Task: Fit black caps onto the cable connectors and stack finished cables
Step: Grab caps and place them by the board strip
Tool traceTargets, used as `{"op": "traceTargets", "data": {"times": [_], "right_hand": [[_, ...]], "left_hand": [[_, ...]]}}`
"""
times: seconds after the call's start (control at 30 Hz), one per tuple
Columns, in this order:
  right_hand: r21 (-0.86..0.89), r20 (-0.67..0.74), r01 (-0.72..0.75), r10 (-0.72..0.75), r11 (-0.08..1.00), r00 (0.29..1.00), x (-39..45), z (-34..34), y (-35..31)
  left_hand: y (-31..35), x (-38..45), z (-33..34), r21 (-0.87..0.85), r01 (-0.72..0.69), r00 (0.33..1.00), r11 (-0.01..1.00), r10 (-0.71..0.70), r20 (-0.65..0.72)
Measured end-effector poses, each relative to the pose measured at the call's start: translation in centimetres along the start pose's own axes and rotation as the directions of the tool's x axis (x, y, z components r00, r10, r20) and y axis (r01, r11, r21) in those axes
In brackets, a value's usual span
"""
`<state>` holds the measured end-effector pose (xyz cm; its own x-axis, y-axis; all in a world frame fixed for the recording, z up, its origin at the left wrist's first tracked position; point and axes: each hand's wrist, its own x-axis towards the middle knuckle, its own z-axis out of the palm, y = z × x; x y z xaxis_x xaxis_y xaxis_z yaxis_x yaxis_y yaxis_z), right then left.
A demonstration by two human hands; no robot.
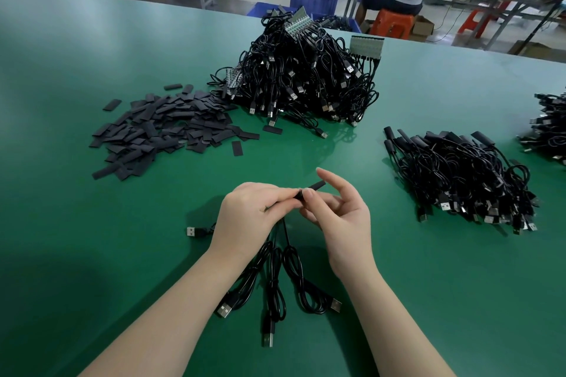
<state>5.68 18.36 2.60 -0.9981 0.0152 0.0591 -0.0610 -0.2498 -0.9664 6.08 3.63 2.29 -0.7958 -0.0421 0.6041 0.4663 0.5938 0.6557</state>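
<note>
My left hand (248,211) grasps several thin black USB cables (275,278) above the near green table (92,254); my right hand (333,211) pinches a flat black rubber cap (315,185) at their connector, index finger raised.

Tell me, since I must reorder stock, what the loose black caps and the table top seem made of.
Loose black caps: apparently soft matte rubber or heat-shrink sleeve, lying flat and dull without glare. Table top: smooth green mat, perhaps vinyl or rubber; it shows a soft sheen and faint reflections.
</note>
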Motion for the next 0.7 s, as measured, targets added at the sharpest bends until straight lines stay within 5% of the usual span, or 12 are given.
{"op": "traceTargets", "data": {"times": [0.37,0.7], "right_hand": [[-0.267,-0.04,0.151,-0.167,0.952,0.985,-0.39,0.5,0.3],[-0.327,-0.005,0.174,-0.186,0.929,0.983,-0.43,0.4,0.31]], "left_hand": [[0.04,0.0,0.18,-0.046,0.083,0.996,0.995,-0.084,-0.025],[-0.51,0.05,-0.07,-0.093,0.12,0.993,0.988,-0.12,0.005]]}}
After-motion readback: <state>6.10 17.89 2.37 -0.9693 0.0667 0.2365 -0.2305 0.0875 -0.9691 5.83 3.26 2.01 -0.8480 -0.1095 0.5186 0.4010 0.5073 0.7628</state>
